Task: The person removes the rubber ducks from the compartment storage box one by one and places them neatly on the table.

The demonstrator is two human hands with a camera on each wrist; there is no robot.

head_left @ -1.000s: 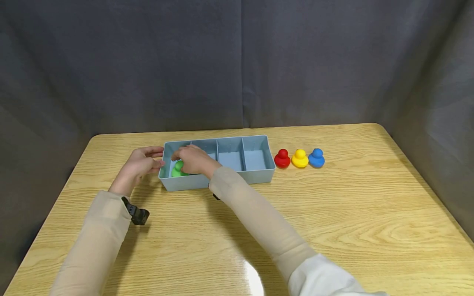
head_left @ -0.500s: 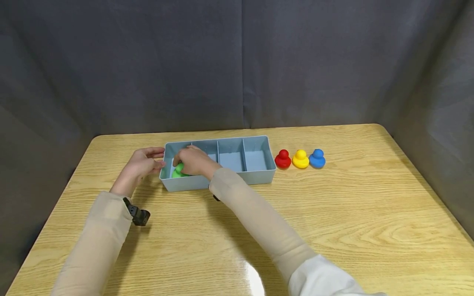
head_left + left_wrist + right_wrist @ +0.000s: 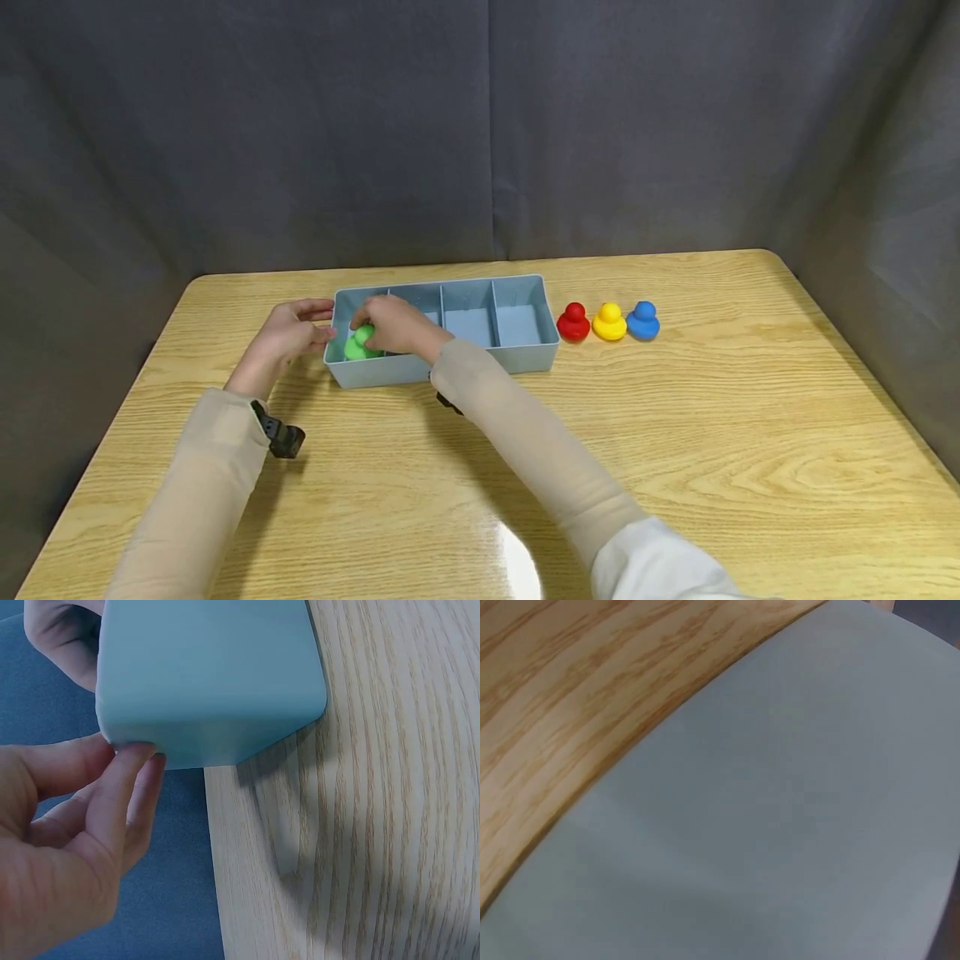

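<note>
A grey tray (image 3: 525,357) with several compartments lies across the middle of the wooden table. A green duck (image 3: 356,346) sits in its leftmost compartment. My right hand (image 3: 390,325) reaches in from above, its fingers curled over the duck's head. My left hand (image 3: 288,333) holds the tray's left end. In the left wrist view its fingertips (image 3: 139,761) press the tray's end wall (image 3: 210,675) at a corner, with the thumb at the far side. The right wrist view shows only the tray's wall (image 3: 780,825) and the table (image 3: 570,682).
A red duck (image 3: 573,322), a yellow duck (image 3: 609,322) and a blue duck (image 3: 642,321) stand in a row just right of the tray. The tray's other compartments hold nothing. A dark curtain closes off the back and sides. The table's left edge (image 3: 214,885) runs near my left hand.
My right hand has shifted slightly right, so more of the green duck shows in the left compartment. My left hand stays on the tray's end.
</note>
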